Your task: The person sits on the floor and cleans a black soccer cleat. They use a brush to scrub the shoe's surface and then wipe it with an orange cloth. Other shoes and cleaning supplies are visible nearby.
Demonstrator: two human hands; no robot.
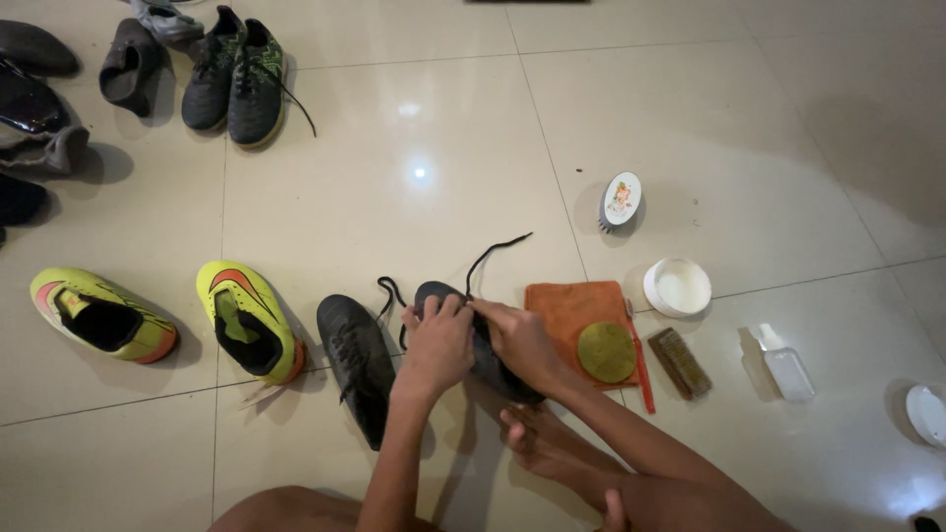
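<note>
Gripping the black shoe [473,340] with both your left hand [439,340] and right hand [517,340], you're working its lace [493,251]; next calls for a steady pull.

Floor [414,177] is glossy glazed tile, super reflective. The black shoe [473,340] looks matt synthetic, the orange cloth [567,305] is soft fuzzy microfibre, and the white tub [678,288] is smooth plastic.

Single head-worn view, looking steeply down at tiled floor [414,148] from close above, hands near centre, shoes spreading far left.
</note>
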